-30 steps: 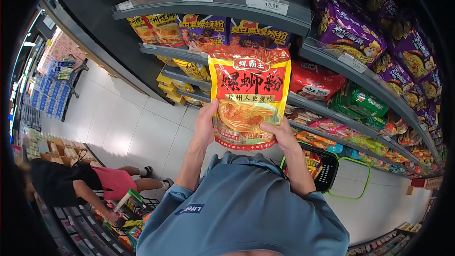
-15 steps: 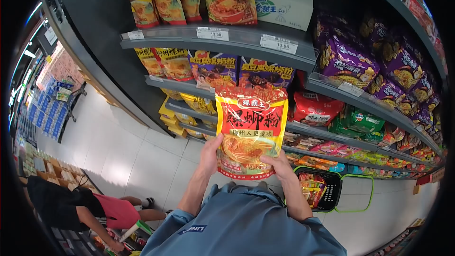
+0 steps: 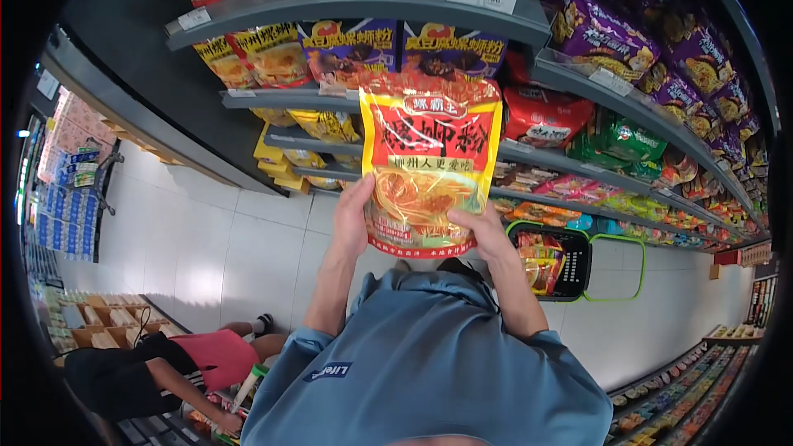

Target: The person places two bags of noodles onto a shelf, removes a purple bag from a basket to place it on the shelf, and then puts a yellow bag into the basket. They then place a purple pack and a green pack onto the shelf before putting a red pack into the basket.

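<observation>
— Where do we have the red-and-yellow packet (image 3: pixel 429 165)?
— In front of our chest, between both hands, its printed front facing us. Our left hand (image 3: pixel 353 213) grips its left edge; our right hand (image 3: pixel 487 233) holds the lower right corner, thumb across the front. The fingers behind it we can't see.
— And what is around it?
— Beyond our right forearm, on the floor (image 3: pixel 264 227), stands a black basket (image 3: pixel 576 268) with a green rim and packets inside.
— Does anything block our view?
— The packet itself hides part of the shelves behind. Past its top edge we see purple packages (image 3: pixel 450 54); to the right, a red pack (image 3: pixel 545 116), then green packs (image 3: pixel 625 142).
— Farther off?
— On our left, another person (image 3: pixel 120 380) in a black top; beyond, stacked blue goods (image 3: pixel 66 219).
</observation>
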Demonstrator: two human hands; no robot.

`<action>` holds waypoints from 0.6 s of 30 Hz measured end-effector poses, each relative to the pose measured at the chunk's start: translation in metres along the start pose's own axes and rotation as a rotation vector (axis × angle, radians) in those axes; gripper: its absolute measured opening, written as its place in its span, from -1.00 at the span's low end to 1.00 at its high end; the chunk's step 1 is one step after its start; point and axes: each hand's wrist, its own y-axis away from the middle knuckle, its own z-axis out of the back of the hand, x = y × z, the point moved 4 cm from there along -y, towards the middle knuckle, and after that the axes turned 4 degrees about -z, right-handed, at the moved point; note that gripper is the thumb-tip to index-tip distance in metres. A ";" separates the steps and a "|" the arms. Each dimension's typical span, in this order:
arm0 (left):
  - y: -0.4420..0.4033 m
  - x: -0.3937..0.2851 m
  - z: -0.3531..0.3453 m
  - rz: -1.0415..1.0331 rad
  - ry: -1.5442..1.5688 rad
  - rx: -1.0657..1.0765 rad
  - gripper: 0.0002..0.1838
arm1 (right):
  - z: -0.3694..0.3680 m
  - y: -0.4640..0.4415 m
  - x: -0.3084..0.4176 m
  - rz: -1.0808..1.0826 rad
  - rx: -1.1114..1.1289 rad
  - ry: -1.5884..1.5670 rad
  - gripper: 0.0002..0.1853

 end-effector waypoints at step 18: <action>-0.031 0.015 -0.051 -0.088 -0.019 -0.102 -0.54 | 0.054 -0.029 0.032 0.064 0.178 -0.018 -0.46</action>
